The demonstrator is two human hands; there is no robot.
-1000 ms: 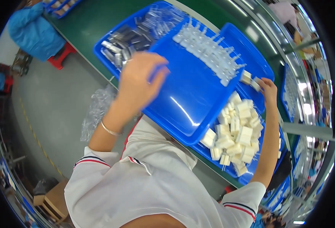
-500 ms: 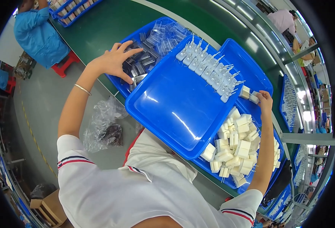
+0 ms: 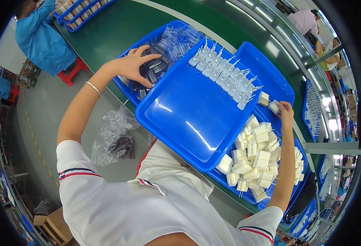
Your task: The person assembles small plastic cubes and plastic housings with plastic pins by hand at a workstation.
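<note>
My left hand [image 3: 128, 66] reaches over a blue tray [image 3: 128, 96] of dark, shiny rectangular pieces [image 3: 160, 65]. Its fingers are spread, the thumb pointing at the edge of the middle tray, and nothing shows in its grasp. On the right, the fingertips of my right hand [image 3: 286, 114] pinch a small white block [image 3: 273, 107]. Beside it, a cream block [image 3: 263, 99] sits near the corner of the middle blue tray [image 3: 180, 131]. Rows of white pieces with upright pins [image 3: 225, 78] stand along that tray's far side.
A heap of cream blocks [image 3: 252, 160] fills the tray at the right. Clear plastic pieces [image 3: 180, 41] lie behind the dark ones. Another blue tray [image 3: 266, 67] sits at the back right. A co-worker in blue [image 3: 45, 41] is at far left, near a red stool [image 3: 73, 71].
My left hand has shifted slightly right and down over the dark pieces; a silvery piece by its thumb is no longer seen there. My right hand has lowered slightly, still pinching the white block.
</note>
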